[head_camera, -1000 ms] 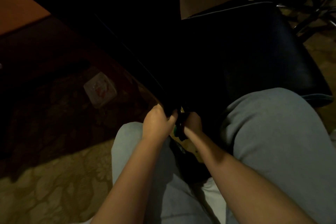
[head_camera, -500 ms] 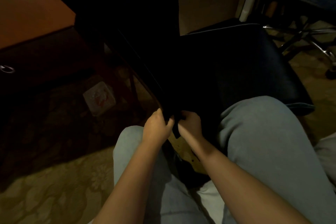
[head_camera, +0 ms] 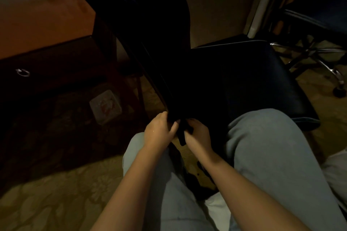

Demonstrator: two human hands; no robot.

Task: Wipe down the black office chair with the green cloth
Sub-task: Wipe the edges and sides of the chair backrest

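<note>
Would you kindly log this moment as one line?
left hand grips black office chair backrest edge; right hand pinches dark strip; green cloth unseen

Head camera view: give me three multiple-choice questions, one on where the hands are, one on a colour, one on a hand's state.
1. Where are the left hand and right hand?
A) on an orange wooden desk top
B) at the backrest's lower edge on the black office chair
C) on a chrome wheeled base

2. What colour are the trousers over the knees?
A) light grey-blue
B) red
C) black

3. What is the left hand doing?
A) lying flat
B) gripping the chair's edge
C) hanging idle

Answers: B, both hands meet under the backrest, the right pinching a dark strip; A, the knees look pale grey-blue; B, its fingers curl over the edge.
</note>
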